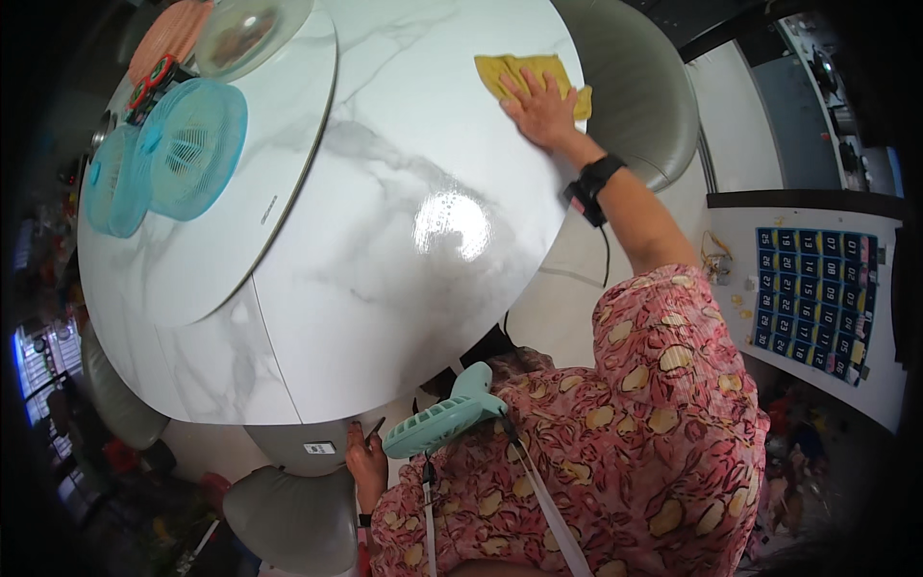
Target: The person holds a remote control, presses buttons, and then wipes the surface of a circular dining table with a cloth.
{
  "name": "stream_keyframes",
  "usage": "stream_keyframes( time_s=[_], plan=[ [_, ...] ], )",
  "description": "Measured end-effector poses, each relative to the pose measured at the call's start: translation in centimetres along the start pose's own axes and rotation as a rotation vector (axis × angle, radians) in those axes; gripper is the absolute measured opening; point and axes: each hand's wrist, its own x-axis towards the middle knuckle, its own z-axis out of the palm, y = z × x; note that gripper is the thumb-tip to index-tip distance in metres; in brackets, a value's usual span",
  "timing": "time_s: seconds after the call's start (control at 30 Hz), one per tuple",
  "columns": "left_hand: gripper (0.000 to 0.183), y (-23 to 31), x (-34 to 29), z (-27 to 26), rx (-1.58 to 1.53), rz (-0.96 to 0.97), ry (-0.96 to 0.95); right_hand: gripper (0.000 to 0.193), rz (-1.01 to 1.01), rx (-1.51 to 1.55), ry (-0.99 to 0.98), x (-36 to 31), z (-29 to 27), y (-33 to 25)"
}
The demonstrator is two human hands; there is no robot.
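My right hand (pixel 543 108) lies flat with spread fingers on a yellow cloth (pixel 495 72). The cloth is at the far right edge of a white marble-patterned table (pixel 385 192). A dark band with a small device and cable circles my right wrist. Below the table's near edge is my left hand (pixel 366 466), its fingers partly curled beside a thin dark object (pixel 375 429). What that object is, I cannot make out. A mint-green handheld fan (pixel 444 418) hangs on a lanyard over my patterned top, next to my left hand.
A round raised turntable (pixel 260 183) covers the table's left. On it are blue mesh food covers (pixel 197 149), a translucent domed cover (pixel 248 34) and a coral basket (pixel 171 37). Grey chairs (pixel 293 519) (pixel 639 87) stand around. A blue numbered pocket chart (pixel 812 298) is at right.
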Motion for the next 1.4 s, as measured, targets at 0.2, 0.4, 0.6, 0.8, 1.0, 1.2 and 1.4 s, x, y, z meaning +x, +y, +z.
stream_keyframes(
  time_s=[0.2, 0.4, 0.6, 0.8, 1.0, 1.2, 1.4],
  plan=[
    [0.031, -2.0, 2.0, 2.6, 0.004, 0.069, -0.050, 0.053, 0.024, 0.130, -0.080, -7.1, 2.4, -2.8],
    [0.023, -1.4, 3.6, 3.4, -0.032, 0.080, 0.044, 0.056, -0.042, 0.258, -0.013, -10.7, 4.6, -5.9],
    [0.023, 3.3, 1.8, 4.2, -0.149, -0.021, 0.108, 0.061, -0.130, 0.309, -0.035, -11.2, 5.0, -12.6],
    [0.022, 3.9, -0.5, 7.7, -0.134, -0.015, 0.129, 0.059, -0.315, 0.472, 0.090, -8.7, 3.9, -20.5],
    [0.021, 4.9, -1.9, 8.3, -0.120, -0.071, 0.187, 0.056, -0.627, 0.476, 0.031, -5.9, 0.3, -26.4],
    [0.020, 6.6, -4.3, 9.0, -0.118, -0.151, 0.244, 0.053, -0.776, 0.314, -0.215, -1.7, -5.6, -30.7],
    [0.019, 9.0, -6.0, 10.3, -0.164, -0.228, 0.274, 0.050, -0.833, 0.305, -0.065, 1.8, -8.4, -33.5]
  ],
)
